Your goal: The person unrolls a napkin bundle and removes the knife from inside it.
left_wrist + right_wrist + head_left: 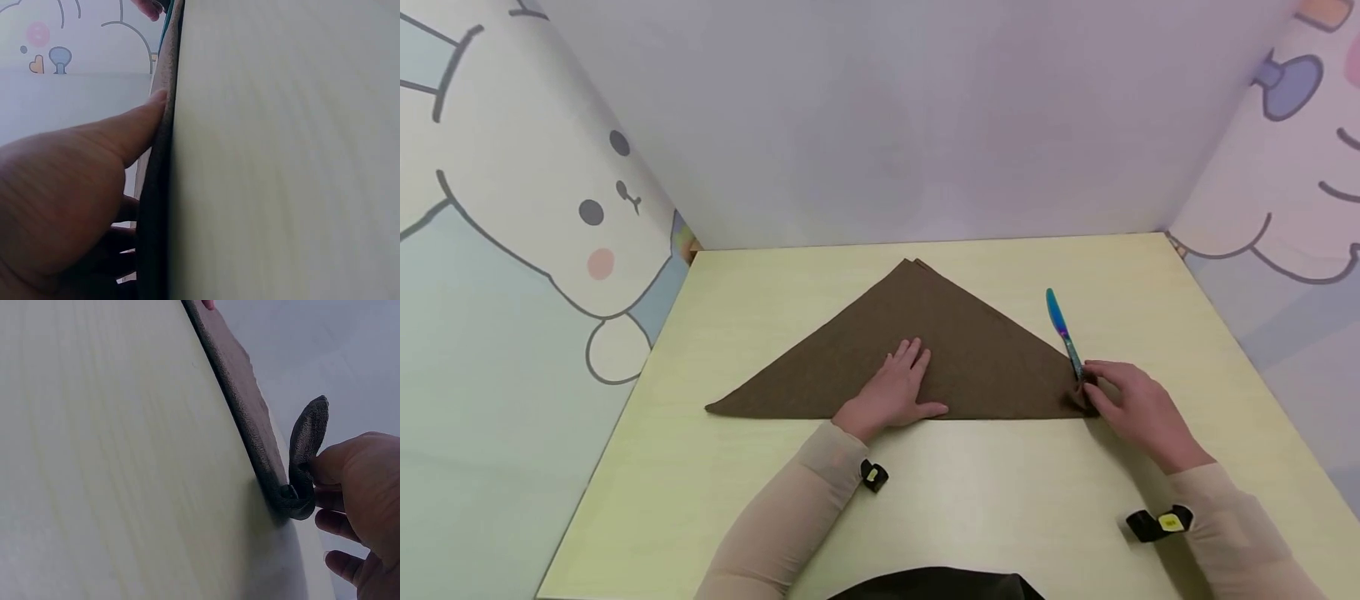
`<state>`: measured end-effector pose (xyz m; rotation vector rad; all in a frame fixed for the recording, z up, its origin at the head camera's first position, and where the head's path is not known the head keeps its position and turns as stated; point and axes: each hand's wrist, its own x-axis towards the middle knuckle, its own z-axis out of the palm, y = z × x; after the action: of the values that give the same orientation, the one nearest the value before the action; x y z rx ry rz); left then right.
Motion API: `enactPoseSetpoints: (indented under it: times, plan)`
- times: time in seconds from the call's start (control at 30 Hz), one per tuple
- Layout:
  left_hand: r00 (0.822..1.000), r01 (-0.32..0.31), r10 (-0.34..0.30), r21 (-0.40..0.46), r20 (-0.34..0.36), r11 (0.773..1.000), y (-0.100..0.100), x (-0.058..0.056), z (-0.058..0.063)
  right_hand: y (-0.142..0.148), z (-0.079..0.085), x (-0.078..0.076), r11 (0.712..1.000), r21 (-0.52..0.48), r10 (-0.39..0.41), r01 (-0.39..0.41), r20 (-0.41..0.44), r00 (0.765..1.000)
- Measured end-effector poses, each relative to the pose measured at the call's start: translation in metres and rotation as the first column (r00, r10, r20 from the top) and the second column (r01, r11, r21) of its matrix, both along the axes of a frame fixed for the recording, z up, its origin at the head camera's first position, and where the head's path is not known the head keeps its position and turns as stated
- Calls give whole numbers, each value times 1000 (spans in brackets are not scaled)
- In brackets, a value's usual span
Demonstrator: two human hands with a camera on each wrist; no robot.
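Note:
A brown cloth [985, 350] lies folded in a triangle, its long edge facing me. My left hand [891, 396] rests flat on its middle, fingers spread; in the left wrist view the thumb [140, 125] lies along the cloth's edge. At the right corner my right hand [1138, 408] pinches the cloth, which is bunched and turned up there. In the right wrist view the raised corner [307, 434] stands curled beside the thumb. A shiny blue table knife [1057, 315] lies at that corner, blade end pointing away. Its near end is hidden by the cloth and fingers.
The pale wooden table [1000, 492] stretches around the cloth. A plain panel [910, 125] stands behind it, with cartoon-printed walls [520, 250] on both sides. A black object [936, 583] shows at the near edge.

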<state>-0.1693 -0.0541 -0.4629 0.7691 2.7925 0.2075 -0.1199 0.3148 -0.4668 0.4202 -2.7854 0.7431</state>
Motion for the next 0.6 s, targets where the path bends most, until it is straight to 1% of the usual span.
enactPoseSetpoints:
  times: [0.17, 0.27, 0.37, 0.47, 0.6]
  plan:
    - [1000, 9, -9, -1, 6, 1000, 0, -1, 2, 0, 2, -2, 995, 25, 95, -95, -4, 995]
    - [1000, 8, -8, -3, 7, 1000, 0, -1, 2, 1, 1, -3, 986, 40, 166, -165, -26, 986]
    - [1000, 4, -4, -7, 1, 1000, 0, -2, 2, 1, 1, -3, 977, 53, 209, -208, -22, 978]
    - [1000, 4, -4, -9, 0, 1000, 0, -2, 2, 1, 3, -1, 976, 63, 208, -207, -3, 978]
    - [1000, 4, -4, -6, 13, 1000, 0, -2, 2, 3, 5, 0, 986, 64, 156, -156, -5, 988]
